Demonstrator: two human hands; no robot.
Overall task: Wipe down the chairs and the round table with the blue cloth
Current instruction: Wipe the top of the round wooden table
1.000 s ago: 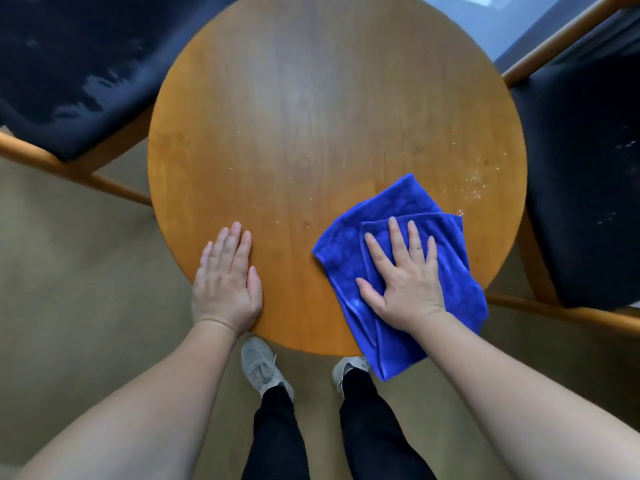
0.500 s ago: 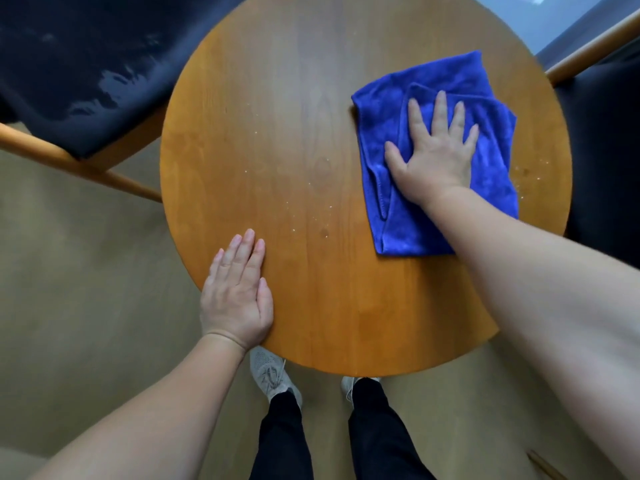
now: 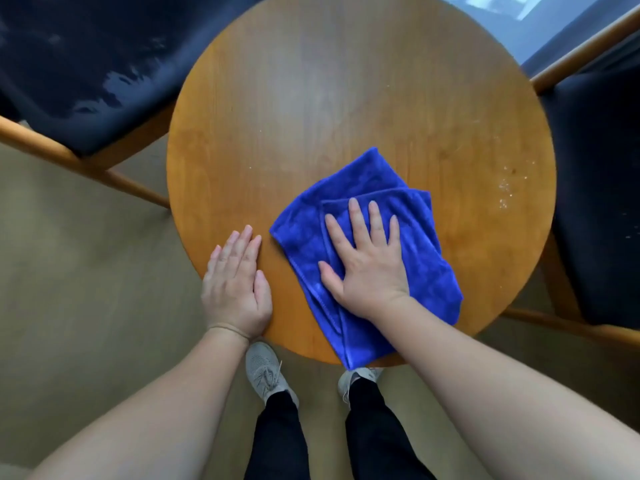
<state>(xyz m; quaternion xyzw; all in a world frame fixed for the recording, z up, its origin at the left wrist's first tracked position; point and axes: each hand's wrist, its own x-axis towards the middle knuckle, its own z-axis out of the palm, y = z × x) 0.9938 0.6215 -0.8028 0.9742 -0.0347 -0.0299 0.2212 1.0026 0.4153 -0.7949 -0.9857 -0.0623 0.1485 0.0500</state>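
The round wooden table (image 3: 346,98) fills the middle of the view. A folded blue cloth (image 3: 304,223) lies on its near half, one corner hanging over the front edge. My right hand (image 3: 363,261) presses flat on the cloth with fingers spread. My left hand (image 3: 235,285) rests flat on the bare wood at the near left rim, holding nothing. Small pale specks (image 3: 505,188) dot the table near its right edge. A dark-cushioned chair (image 3: 86,64) stands at the upper left and another chair (image 3: 602,188) at the right.
Both chairs have light wooden frames (image 3: 79,161) close against the table. The left seat shows a shiny wet patch (image 3: 117,88). My grey shoes (image 3: 263,372) and black trousers are under the near edge on a beige floor (image 3: 69,271).
My right hand slid the cloth from the far right of the table back toward the near middle. My left hand stayed at the near left rim.
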